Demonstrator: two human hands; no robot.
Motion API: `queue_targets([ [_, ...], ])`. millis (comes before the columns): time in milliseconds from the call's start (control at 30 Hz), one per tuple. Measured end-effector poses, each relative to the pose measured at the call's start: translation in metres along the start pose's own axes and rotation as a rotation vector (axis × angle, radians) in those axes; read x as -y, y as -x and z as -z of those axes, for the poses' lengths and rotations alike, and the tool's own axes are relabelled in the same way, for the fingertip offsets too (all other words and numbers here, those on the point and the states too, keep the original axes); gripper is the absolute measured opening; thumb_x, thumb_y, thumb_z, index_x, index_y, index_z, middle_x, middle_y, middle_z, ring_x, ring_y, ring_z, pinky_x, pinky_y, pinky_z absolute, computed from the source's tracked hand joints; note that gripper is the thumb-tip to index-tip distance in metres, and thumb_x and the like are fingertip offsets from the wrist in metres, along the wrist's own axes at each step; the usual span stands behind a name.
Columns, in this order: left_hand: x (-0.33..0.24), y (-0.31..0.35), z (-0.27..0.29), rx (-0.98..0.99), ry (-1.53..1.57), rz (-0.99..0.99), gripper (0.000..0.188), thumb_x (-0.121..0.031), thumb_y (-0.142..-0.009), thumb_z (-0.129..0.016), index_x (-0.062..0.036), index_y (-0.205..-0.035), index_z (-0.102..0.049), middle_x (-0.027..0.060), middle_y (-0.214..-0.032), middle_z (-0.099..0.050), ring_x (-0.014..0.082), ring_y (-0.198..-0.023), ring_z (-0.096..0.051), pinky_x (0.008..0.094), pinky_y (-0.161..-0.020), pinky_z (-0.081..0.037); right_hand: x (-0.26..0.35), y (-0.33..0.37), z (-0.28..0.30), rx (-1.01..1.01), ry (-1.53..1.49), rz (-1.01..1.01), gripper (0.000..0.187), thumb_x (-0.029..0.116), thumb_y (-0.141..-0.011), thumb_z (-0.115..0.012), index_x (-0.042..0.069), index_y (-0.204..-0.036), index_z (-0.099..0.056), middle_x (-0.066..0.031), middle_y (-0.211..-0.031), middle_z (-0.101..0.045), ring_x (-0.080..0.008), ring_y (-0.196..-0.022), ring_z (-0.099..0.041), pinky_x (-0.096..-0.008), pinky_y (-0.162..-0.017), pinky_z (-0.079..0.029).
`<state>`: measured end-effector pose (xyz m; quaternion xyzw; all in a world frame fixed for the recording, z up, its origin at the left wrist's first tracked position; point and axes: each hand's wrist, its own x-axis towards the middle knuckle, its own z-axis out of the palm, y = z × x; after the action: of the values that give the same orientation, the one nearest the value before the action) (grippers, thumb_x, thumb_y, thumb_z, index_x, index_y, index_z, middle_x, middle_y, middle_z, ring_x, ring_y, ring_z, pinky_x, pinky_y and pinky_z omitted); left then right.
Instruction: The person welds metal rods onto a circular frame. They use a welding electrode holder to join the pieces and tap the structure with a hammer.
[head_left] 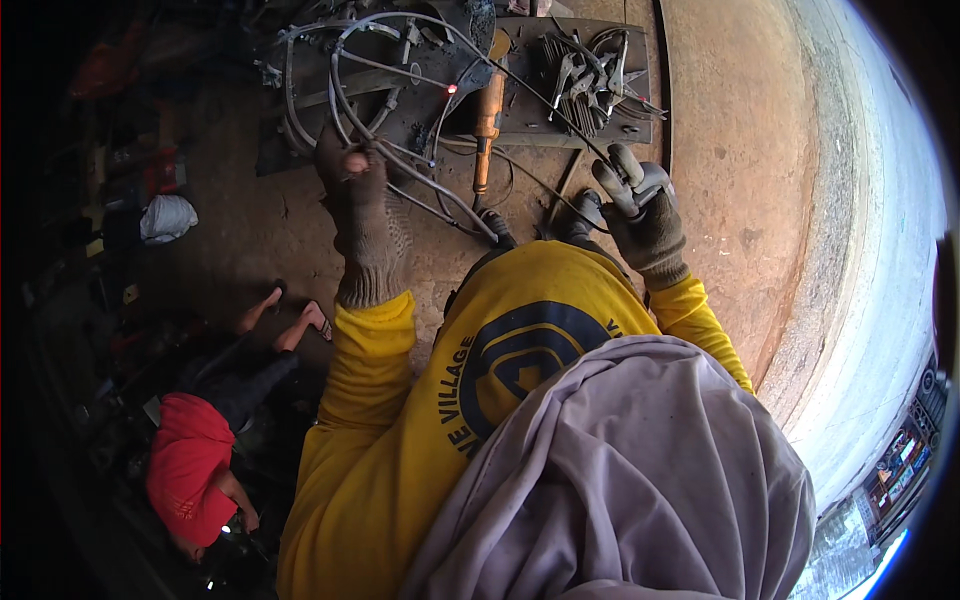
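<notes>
My left hand, in a brown knit glove, is closed around a frame of bent grey metal tubing above the dark work plate. A bare fingertip or thumb shows through the glove. My right hand, also gloved, has its grey fingers curled around the near end of a thin dark rod. This rod slants up and left toward the looped tubing. A small spot on the frame glows red. Between my hands, an orange angle grinder lies on the plate, its handle toward me.
Several locking pliers lie heaped with thin rods on the dark metal plate. A cable crosses the ground by my feet. At lower left, a person in a red shirt is bent down. A pale sack lies at left.
</notes>
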<state>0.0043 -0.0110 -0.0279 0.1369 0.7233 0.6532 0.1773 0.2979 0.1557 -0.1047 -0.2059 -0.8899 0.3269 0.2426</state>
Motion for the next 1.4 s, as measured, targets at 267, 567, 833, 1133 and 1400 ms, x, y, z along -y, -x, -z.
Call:
queue_targets([
  [267,-0.047,0.017,-0.024,0.193,-0.354,-0.241,0.09,-0.035,-0.073,-0.084,0.0043,-0.137,-0.033,0.0124,-0.119,-0.046,0.0187,-0.103,-0.052,0.03,-0.083,-0.05,0.001,-0.002,-0.001,-0.032,-0.056,-0.001,0.064,0.009,-0.07,-0.068,0.018,-0.133,-0.058,-0.0081,-0.138,-0.053,-0.0304,-0.105,-0.052,-0.0396,-0.09,-0.045],
  [567,-0.054,0.041,-0.047,0.281,-0.506,-0.416,0.098,-0.043,-0.07,-0.084,0.0055,-0.137,-0.032,0.0128,-0.104,-0.049,0.0195,-0.086,-0.053,0.0312,-0.074,-0.048,0.002,-0.003,-0.004,-0.032,-0.036,-0.022,0.053,0.008,-0.071,-0.07,0.018,-0.123,-0.064,-0.0073,-0.122,-0.06,-0.0291,-0.1,-0.057,-0.0378,-0.084,-0.047],
  [833,-0.051,0.046,-0.051,0.277,-0.554,-0.513,0.098,-0.029,-0.065,-0.091,0.0055,-0.137,-0.033,0.0,-0.087,-0.047,0.0057,-0.066,-0.046,0.0195,-0.058,-0.045,0.016,-0.011,-0.003,-0.111,-0.168,-0.132,0.031,0.008,-0.075,-0.074,0.007,-0.104,-0.062,-0.0145,-0.1,-0.064,-0.0338,-0.09,-0.063,-0.0377,-0.078,-0.05],
  [1133,-0.051,0.049,-0.052,0.277,-0.497,-0.332,0.106,-0.049,-0.066,-0.085,0.0061,-0.139,-0.032,0.0252,-0.118,-0.051,0.0343,-0.1,-0.059,0.0412,-0.08,-0.052,0.029,-0.018,-0.001,-0.076,-0.093,-0.212,0.03,0.008,-0.076,-0.073,0.006,-0.104,-0.06,-0.0144,-0.097,-0.065,-0.0331,-0.089,-0.065,-0.0376,-0.077,-0.051],
  [1400,-0.051,0.051,-0.053,0.296,-0.444,-0.312,0.1,-0.046,-0.07,-0.084,0.0048,-0.139,-0.033,0.023,-0.116,-0.052,0.0301,-0.099,-0.058,0.0391,-0.079,-0.052,0.013,-0.012,-0.008,-0.11,-0.103,-0.167,0.027,0.007,-0.076,-0.072,0.006,-0.1,-0.059,-0.014,-0.095,-0.065,-0.0319,-0.086,-0.065,-0.036,-0.075,-0.051],
])
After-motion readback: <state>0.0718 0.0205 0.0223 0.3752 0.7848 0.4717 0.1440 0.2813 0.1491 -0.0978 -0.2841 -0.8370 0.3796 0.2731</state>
